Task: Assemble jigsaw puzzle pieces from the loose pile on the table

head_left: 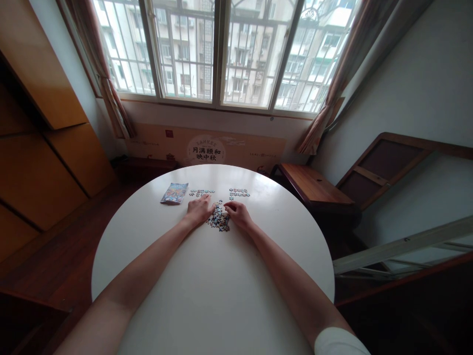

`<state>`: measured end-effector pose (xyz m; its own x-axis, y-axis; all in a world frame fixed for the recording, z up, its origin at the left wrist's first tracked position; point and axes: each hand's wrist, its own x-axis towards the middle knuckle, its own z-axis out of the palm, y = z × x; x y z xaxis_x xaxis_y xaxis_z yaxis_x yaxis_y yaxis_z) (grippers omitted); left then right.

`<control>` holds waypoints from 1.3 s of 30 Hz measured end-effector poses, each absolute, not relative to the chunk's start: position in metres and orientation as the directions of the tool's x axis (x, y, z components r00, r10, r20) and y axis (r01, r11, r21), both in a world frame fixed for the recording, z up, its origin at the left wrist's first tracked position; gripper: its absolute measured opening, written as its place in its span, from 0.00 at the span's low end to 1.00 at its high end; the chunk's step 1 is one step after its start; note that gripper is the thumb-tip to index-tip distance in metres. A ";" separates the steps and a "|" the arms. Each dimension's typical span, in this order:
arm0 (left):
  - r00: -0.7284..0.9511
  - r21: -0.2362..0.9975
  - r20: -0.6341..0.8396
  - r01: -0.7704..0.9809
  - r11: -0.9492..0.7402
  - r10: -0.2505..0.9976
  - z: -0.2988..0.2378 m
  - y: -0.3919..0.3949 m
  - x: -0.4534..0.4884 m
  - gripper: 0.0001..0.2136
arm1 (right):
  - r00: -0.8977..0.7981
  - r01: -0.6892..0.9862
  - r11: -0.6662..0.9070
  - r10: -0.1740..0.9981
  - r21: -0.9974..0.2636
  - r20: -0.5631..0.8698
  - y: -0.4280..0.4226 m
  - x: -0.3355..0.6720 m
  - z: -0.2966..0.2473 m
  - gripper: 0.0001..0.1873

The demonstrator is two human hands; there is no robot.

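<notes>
Dozens of small jigsaw pieces point(219, 219) lie heaped near the middle of a round white counter point(221, 286), between the person's two hands. At the pile's left edge is the left hand point(200, 209), palm down, its fingers reaching forward to the near side of a loose group of pieces point(201, 192); its grip looks relaxed, but whether it has hold of a piece cannot be told. On the pile's right edge the right hand point(238, 214) has its fingers curled and thumb drawn towards them, a partly closed grip whose contents are too small to make out. Just beyond it sits another group of pieces point(239, 193), set out in short rows. Farther left, a colourful packet point(175, 193) lies flat. Past the counter, a printed panel point(206, 154) stands beneath a barred window point(219, 54).
</notes>
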<state>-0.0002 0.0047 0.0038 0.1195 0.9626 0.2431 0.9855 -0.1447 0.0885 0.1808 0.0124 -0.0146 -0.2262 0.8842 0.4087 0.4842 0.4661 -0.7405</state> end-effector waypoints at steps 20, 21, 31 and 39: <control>0.063 0.128 0.235 0.987 -0.095 0.970 0.012 -0.001 0.003 0.27 | -0.237 0.491 0.471 0.882 -0.733 0.408 0.011 0.181 -0.013 0.13; 0.062 0.124 0.228 0.988 -0.092 0.972 0.013 -0.002 0.003 0.27 | -0.237 0.491 0.470 0.882 -0.733 0.407 0.011 0.181 -0.013 0.13; 0.079 0.080 0.216 0.992 -0.098 0.973 0.012 0.002 0.001 0.29 | -0.244 0.493 0.473 0.881 -0.730 0.405 0.012 0.180 -0.013 0.13; 0.088 0.070 0.196 0.992 -0.104 0.977 0.012 0.003 0.001 0.30 | -0.255 0.494 0.481 0.876 -0.724 0.409 0.010 0.180 -0.011 0.13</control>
